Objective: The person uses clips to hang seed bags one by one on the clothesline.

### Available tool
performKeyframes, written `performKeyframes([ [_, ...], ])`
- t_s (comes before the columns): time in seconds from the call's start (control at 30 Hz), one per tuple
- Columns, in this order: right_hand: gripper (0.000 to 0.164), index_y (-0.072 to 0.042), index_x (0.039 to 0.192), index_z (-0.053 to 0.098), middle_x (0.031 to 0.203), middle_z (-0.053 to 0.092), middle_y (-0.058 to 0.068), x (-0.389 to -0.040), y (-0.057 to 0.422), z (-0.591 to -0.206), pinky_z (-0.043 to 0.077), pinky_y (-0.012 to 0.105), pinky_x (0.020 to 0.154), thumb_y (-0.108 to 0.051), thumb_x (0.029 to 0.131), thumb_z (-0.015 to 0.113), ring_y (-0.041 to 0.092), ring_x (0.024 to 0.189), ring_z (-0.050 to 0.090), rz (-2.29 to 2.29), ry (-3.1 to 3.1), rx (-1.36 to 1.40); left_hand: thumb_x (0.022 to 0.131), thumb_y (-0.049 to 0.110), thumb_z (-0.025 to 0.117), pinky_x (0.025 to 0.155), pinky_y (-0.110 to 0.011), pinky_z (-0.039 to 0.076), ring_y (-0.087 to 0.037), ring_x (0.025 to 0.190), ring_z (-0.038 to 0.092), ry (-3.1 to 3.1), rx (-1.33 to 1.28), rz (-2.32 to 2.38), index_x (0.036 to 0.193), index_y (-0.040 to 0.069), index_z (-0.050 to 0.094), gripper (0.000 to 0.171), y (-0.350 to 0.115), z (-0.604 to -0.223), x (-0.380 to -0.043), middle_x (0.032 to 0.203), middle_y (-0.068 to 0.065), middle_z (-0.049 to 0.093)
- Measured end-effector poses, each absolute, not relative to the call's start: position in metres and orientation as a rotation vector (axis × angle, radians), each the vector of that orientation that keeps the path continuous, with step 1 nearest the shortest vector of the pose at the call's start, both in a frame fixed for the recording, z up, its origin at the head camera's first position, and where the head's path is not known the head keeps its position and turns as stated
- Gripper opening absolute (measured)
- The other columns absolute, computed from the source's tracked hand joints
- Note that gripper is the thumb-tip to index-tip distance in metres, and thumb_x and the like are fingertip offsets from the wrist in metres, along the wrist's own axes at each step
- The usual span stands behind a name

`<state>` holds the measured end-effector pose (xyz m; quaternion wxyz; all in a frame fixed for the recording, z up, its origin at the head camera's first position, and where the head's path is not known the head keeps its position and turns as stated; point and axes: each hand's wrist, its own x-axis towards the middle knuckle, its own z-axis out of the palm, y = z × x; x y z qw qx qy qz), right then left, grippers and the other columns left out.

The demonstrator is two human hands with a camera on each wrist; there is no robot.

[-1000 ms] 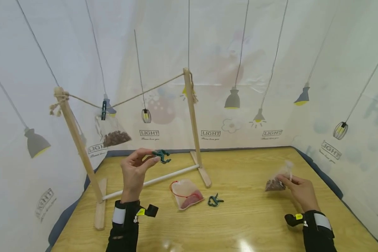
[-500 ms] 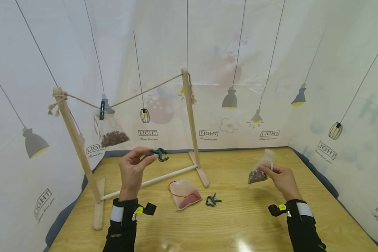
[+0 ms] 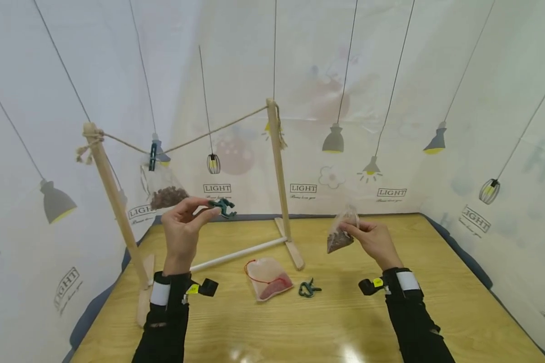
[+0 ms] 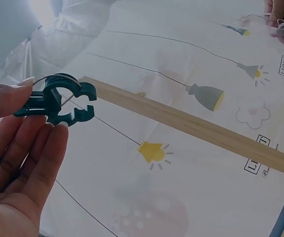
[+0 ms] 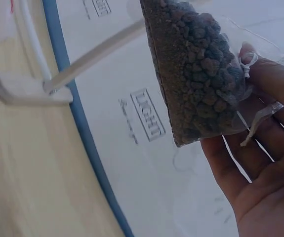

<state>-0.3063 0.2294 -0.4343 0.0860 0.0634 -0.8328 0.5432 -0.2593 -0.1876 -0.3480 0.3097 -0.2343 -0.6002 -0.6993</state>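
Between thumb and fingers, my left hand [image 3: 181, 234] pinches a dark green spring clip [image 4: 58, 101], held up in front of the rope stand. The clip's curved mouth points away from the fingers. My right hand [image 3: 376, 242] grips a sheer drawstring bag [image 5: 201, 74] of brown gravel near its neck, above the table. A similar bag of brown bits [image 3: 169, 196] hangs from the rope [image 3: 227, 126] by another green clip [image 3: 152, 157]; my left hand covers part of its lower edge in the head view.
The wooden stand has two posts, its right post [image 3: 279, 171] farther back, and a white bar [image 3: 240, 253] low between them. On the table [image 3: 272, 333] lie a white pouch with red cord [image 3: 268, 279] and a green clip [image 3: 309, 288]. A printed curtain surrounds the table.
My right hand has carried the gravel bag left and up, toward the stand. My left hand, still pinching the clip, has moved slightly left and up.
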Motion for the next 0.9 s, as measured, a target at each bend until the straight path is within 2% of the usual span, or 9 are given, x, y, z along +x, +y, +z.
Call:
performKeyframes([
  [0.13, 0.038, -0.007, 0.09, 0.081, 0.07, 0.059, -0.01, -0.316, 0.207, -0.424, 0.031, 0.031, 0.064, -0.045, 0.093, 0.074, 0.016, 0.067, 0.035, 1.642, -2.417, 0.342, 0.084, -0.01, 0.076, 0.078, -0.025, 0.064, -0.011, 0.082, 0.072, -1.568, -0.628, -1.84, 0.098, -0.014, 0.07, 0.016, -0.191, -0.341, -0.259, 0.093, -0.001, 0.074],
  [0.2, 0.035, -0.009, 0.094, 0.082, 0.081, 0.072, -0.008, -0.319, 0.197, -0.419, 0.034, 0.03, 0.067, -0.043, 0.093, 0.074, 0.015, 0.07, 0.042, 1.647, -2.399, 0.392, 0.084, -0.011, 0.076, 0.079, -0.025, 0.064, -0.01, 0.082, 0.072, -1.566, -0.63, -1.821, 0.099, -0.019, 0.067, 0.019, -0.192, -0.337, -0.259, 0.092, 0.0, 0.074],
  [0.33, 0.035, -0.011, 0.096, 0.083, 0.103, 0.08, 0.002, -0.322, 0.178, -0.41, 0.039, 0.03, 0.075, -0.044, 0.093, 0.074, 0.012, 0.083, 0.059, 1.685, -2.381, 0.444, 0.082, -0.01, 0.078, 0.076, -0.023, 0.063, -0.009, 0.078, 0.072, -1.586, -0.613, -1.759, 0.098, -0.019, 0.068, 0.02, -0.196, -0.33, -0.262, 0.088, 0.004, 0.074],
  [0.53, 0.037, -0.007, 0.085, 0.081, 0.106, 0.079, 0.005, -0.326, 0.151, -0.398, 0.035, 0.031, 0.071, -0.043, 0.093, 0.075, 0.014, 0.08, 0.058, 1.741, -2.347, 0.535, 0.082, -0.009, 0.079, 0.069, -0.02, 0.061, -0.007, 0.068, 0.071, -1.574, -0.593, -1.716, 0.096, -0.016, 0.071, 0.018, -0.204, -0.316, -0.263, 0.082, 0.006, 0.076],
  [0.63, 0.032, -0.011, 0.092, 0.083, 0.099, 0.078, 0.001, -0.327, 0.139, -0.393, 0.037, 0.03, 0.073, -0.041, 0.093, 0.075, 0.014, 0.084, 0.058, 1.758, -2.337, 0.555, 0.081, -0.01, 0.079, 0.071, -0.021, 0.062, -0.008, 0.07, 0.073, -1.559, -0.582, -1.721, 0.096, -0.019, 0.069, 0.02, -0.206, -0.309, -0.26, 0.082, 0.005, 0.077],
  [0.67, 0.032, -0.01, 0.089, 0.082, 0.089, 0.076, 0.0, -0.327, 0.136, -0.391, 0.037, 0.029, 0.072, -0.04, 0.093, 0.076, 0.014, 0.08, 0.055, 1.766, -2.331, 0.562, 0.081, -0.01, 0.079, 0.072, -0.021, 0.062, -0.008, 0.071, 0.073, -1.561, -0.573, -1.717, 0.096, -0.019, 0.069, 0.02, -0.207, -0.306, -0.259, 0.082, 0.005, 0.077],
  [0.77, 0.039, -0.005, 0.073, 0.07, 0.065, 0.053, -0.004, -0.328, 0.126, -0.388, 0.031, 0.028, 0.066, -0.038, 0.093, 0.076, 0.014, 0.066, 0.038, 1.758, -2.322, 0.573, 0.082, -0.01, 0.079, 0.071, -0.021, 0.062, -0.009, 0.072, 0.074, -1.563, -0.566, -1.727, 0.096, -0.02, 0.069, 0.02, -0.209, -0.299, -0.256, 0.083, 0.003, 0.078],
  [0.87, 0.044, -0.003, 0.066, 0.063, 0.067, 0.056, -0.006, -0.33, 0.117, -0.384, 0.028, 0.029, 0.065, -0.036, 0.093, 0.076, 0.012, 0.064, 0.043, 1.765, -2.311, 0.595, 0.082, -0.009, 0.079, 0.066, -0.021, 0.062, -0.01, 0.072, 0.075, -1.552, -0.575, -1.735, 0.096, -0.02, 0.068, 0.021, -0.21, -0.29, -0.254, 0.085, 0.001, 0.078],
  [0.9, 0.042, -0.003, 0.067, 0.066, 0.073, 0.065, -0.005, -0.331, 0.113, -0.381, 0.03, 0.029, 0.065, -0.035, 0.093, 0.076, 0.011, 0.067, 0.049, 1.769, -2.309, 0.607, 0.082, -0.009, 0.079, 0.064, -0.021, 0.062, -0.01, 0.072, 0.076, -1.542, -0.583, -1.742, 0.096, -0.02, 0.068, 0.021, -0.211, -0.286, -0.253, 0.085, 0.0, 0.078],
])
